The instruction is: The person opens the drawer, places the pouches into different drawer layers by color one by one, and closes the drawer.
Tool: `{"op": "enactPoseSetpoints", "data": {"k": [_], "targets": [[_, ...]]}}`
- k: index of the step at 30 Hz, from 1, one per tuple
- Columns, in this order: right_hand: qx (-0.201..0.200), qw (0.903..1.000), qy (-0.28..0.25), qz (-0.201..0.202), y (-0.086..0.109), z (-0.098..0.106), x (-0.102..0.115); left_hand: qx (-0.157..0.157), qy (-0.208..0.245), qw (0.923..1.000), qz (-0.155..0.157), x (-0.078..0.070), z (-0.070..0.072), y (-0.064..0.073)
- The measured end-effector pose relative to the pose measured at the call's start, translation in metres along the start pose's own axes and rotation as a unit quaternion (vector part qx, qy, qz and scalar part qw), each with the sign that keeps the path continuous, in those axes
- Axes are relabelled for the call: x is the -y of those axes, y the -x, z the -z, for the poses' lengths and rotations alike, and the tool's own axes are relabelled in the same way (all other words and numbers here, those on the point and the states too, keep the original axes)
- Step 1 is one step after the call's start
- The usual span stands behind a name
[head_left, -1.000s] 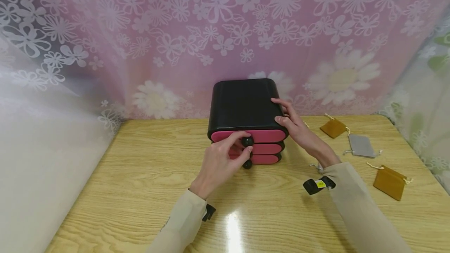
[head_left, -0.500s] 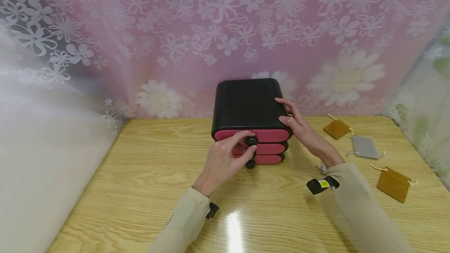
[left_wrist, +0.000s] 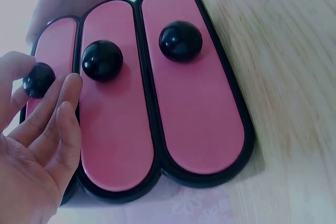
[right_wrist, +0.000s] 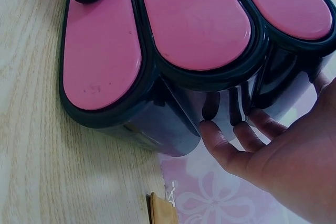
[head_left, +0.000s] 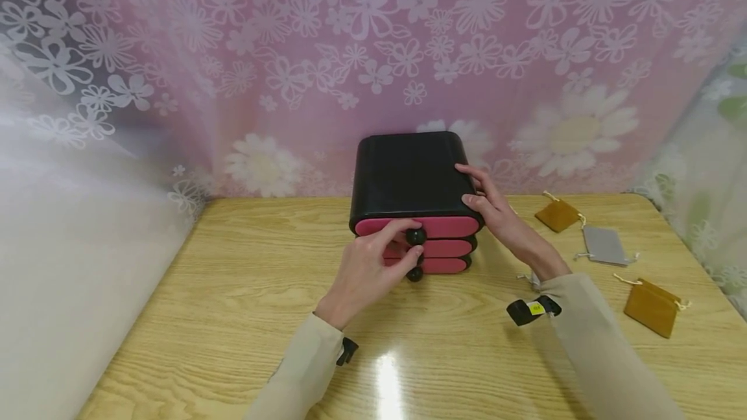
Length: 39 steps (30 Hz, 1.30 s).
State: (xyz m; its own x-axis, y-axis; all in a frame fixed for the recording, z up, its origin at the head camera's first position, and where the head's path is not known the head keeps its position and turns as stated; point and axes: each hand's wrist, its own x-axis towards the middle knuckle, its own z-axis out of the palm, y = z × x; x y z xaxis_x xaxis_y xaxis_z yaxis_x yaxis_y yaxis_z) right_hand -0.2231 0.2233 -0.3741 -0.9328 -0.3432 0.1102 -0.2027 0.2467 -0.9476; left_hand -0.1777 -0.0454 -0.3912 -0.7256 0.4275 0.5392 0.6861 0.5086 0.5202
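Observation:
A small black chest of drawers with three pink drawer fronts stands toward the back of the table. My left hand pinches the round black knob of the top drawer between thumb and fingers. All three drawers look closed. In the left wrist view, the middle knob and bottom knob show free of the hand. My right hand steadies the chest's right side, thumb and index finger at the upper edge. Fingertips touch the glossy side wall in the right wrist view.
Right of the chest, two brown drawstring pouches and a grey pouch lie on the wooden table. Another light pouch is mostly hidden behind the right wrist. A pink flowered curtain hangs behind.

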Motion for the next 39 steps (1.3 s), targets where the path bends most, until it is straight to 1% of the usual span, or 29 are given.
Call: {"op": "enactPoseSetpoints", "data": {"k": [3,4,6,9,12,16,18,21,24,26,28,33,35,37,38,39], "targets": [[0.001,1.0,0.006,-0.004,0.002,0.0,0.0,0.005,0.021,0.9997,0.01,0.002,0.006,0.005],[0.001,1.0,0.008,-0.005,0.003,0.0,-0.001,0.003,0.032,0.9994,0.011,0.003,0.008,0.006],[0.001,0.9999,0.01,-0.003,0.004,0.0,-0.002,-0.011,0.05,0.9986,0.01,0.007,0.013,0.009],[-0.006,0.9999,0.011,0.006,0.006,0.0,-0.003,-0.048,0.07,0.9964,0.0,0.014,0.021,0.011],[-0.015,0.9997,0.012,0.014,0.007,-0.002,-0.005,-0.093,0.068,0.9933,-0.01,0.019,0.029,0.009],[-0.022,0.9995,0.01,0.019,0.007,-0.004,-0.008,-0.152,0.064,0.9861,-0.02,0.025,0.037,0.005],[-0.024,0.9994,0.01,0.022,0.008,-0.005,-0.008,-0.176,0.063,0.9821,-0.024,0.028,0.04,0.003],[-0.028,0.9991,0.02,0.023,0.01,-0.006,-0.009,-0.198,0.059,0.9779,-0.03,0.032,0.042,0.0],[-0.041,0.9983,0.036,0.024,0.014,-0.007,-0.008,-0.208,0.054,0.976,-0.033,0.034,0.042,-0.003],[-0.056,0.9968,0.051,0.028,0.017,-0.007,-0.008,-0.209,0.051,0.9762,-0.028,0.034,0.042,-0.004],[-0.078,0.9939,0.071,0.03,0.02,-0.007,-0.007,-0.201,0.052,0.9781,-0.012,0.034,0.042,-0.005],[-0.138,0.982,0.122,0.044,0.031,-0.008,-0.007,-0.145,0.072,0.9852,0.056,0.037,0.043,-0.009],[-0.156,0.9755,0.142,0.062,0.034,-0.008,-0.007,-0.119,0.087,0.9855,0.084,0.04,0.043,-0.011],[-0.175,0.9666,0.165,0.09,0.038,-0.009,-0.008,-0.091,0.1,0.9849,0.108,0.042,0.044,-0.014],[-0.184,0.9603,0.179,0.109,0.039,-0.009,-0.009,-0.076,0.105,0.9842,0.121,0.043,0.044,-0.015],[-0.195,0.9518,0.195,0.134,0.041,-0.009,-0.01,-0.061,0.11,0.9831,0.133,0.044,0.044,-0.017]]}}
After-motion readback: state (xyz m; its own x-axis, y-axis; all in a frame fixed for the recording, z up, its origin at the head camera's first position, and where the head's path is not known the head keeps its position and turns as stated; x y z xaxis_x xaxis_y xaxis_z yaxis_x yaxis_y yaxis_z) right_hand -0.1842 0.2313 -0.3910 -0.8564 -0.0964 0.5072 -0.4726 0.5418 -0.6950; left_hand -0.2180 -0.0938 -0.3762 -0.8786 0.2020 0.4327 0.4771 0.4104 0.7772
